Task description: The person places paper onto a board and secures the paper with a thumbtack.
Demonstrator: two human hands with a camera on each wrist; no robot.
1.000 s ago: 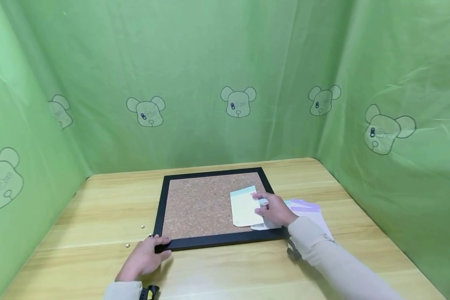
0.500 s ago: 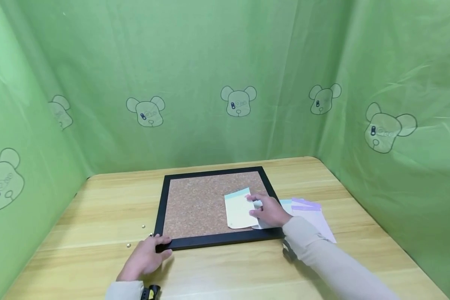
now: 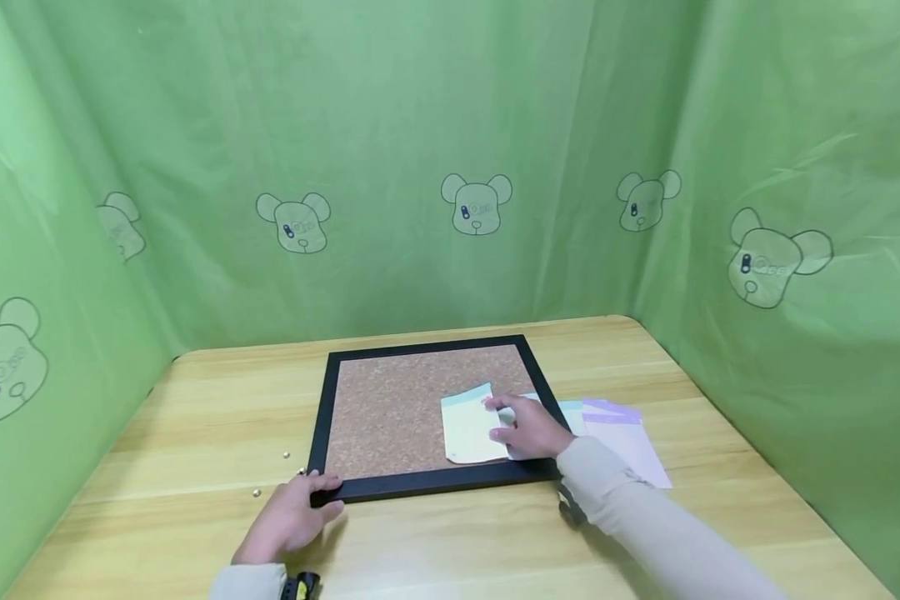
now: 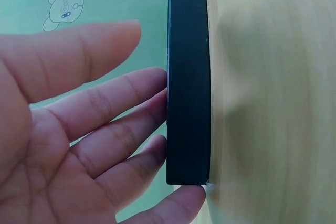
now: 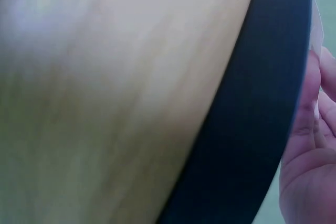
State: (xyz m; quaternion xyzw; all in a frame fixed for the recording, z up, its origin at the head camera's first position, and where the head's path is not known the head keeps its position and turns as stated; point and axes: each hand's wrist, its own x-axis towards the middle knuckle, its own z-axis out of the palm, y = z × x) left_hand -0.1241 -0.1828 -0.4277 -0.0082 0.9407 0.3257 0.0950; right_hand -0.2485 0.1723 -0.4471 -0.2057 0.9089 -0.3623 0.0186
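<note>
A black-framed cork board (image 3: 382,417) lies flat on the wooden table. My left hand (image 3: 288,512) rests on its near left corner, fingers extended against the dark frame edge (image 4: 189,77). Over the right part of the cork, my right hand (image 3: 528,427) pinches the right edge of a white paper sheet (image 3: 468,427) with a teal strip along its top. More white paper with a teal strip (image 3: 572,412) lies behind that hand, partly hidden by it, and reaches over the right frame. The right wrist view shows thumb and fingers (image 5: 310,124) beyond the frame's near edge.
White sheets with purple strips (image 3: 622,437) overlap on the table right of the board. Small shiny round pins (image 3: 257,492) lie left of the board, one close to its frame. Green curtains (image 3: 390,283) printed with bear heads enclose the table's back and sides.
My right hand has moved left and slightly nearer, sliding the teal-topped sheet with it across the cork and uncovering more of the purple-topped sheets. The left hand stays at the corner.
</note>
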